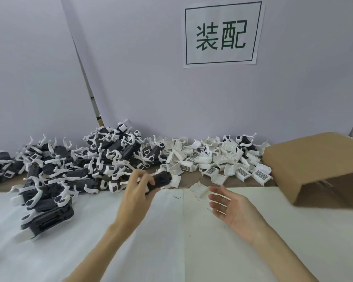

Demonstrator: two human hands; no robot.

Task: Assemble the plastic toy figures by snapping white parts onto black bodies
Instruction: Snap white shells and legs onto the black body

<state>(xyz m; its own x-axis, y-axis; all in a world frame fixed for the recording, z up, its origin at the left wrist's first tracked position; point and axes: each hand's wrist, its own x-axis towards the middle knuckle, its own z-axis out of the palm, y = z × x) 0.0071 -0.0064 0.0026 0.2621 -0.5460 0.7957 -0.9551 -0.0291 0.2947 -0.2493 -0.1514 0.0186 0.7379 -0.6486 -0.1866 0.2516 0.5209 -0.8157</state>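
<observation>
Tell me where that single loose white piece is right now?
In the head view, the loose white piece lies just right of centre, at the white sheet's far edge, just beyond the open right hand.

A pale lilac wall panel (143,78) stands along the far edge of the bench, meeting a second pale panel (29,68) at a slanted seam on the left. High on the right half of the wall hangs a white paper sign (223,34) with a thin dark rectangular border and two large dark green characters. A white paper sheet (171,241) covers the near part of the bench; a strip of brown benchtop (189,181) shows beyond its far edge. At the right edge lies a brown corrugated cardboard box (314,159), tipped on its side with the opening facing the near right.
</observation>
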